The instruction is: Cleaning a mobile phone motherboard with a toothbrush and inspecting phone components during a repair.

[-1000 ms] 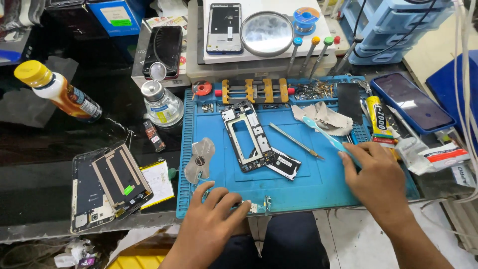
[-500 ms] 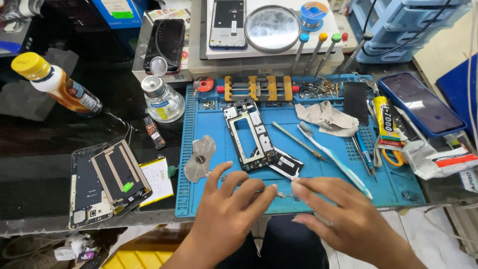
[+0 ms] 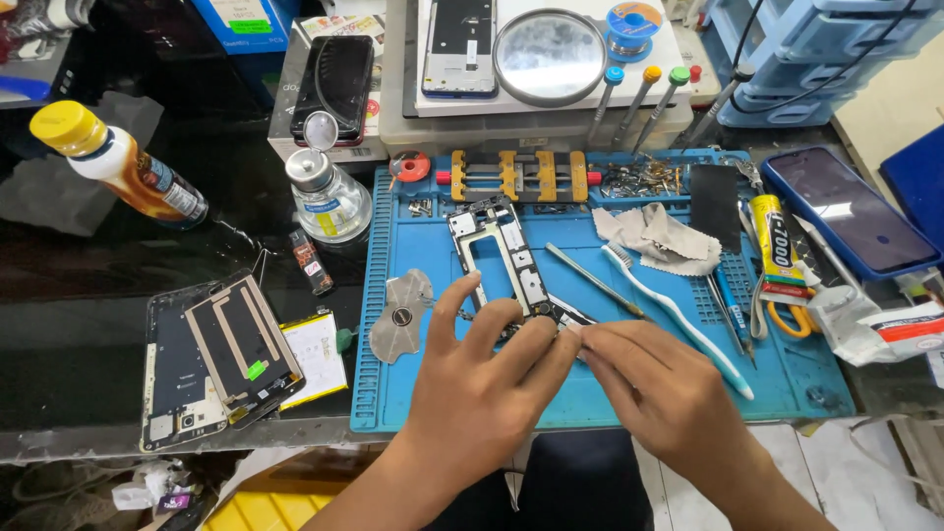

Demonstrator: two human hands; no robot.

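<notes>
Head view: both hands at phone frame on blue mat.

A dark phone screen lies off the blue mat's right edge; beside it a yellow-labelled glue tube — a white-labelled bottle stands at the mat's upper-left corner.

Two bare hands, left hand and right hand, one stripped grey phone frame, one blue silicone work mat, one white toothbrush, three colour-capped screwdrivers, one round magnifier lens, one yellow-capped bottle, one clear glass dispenser bottle, one yellow glue tube
</notes>
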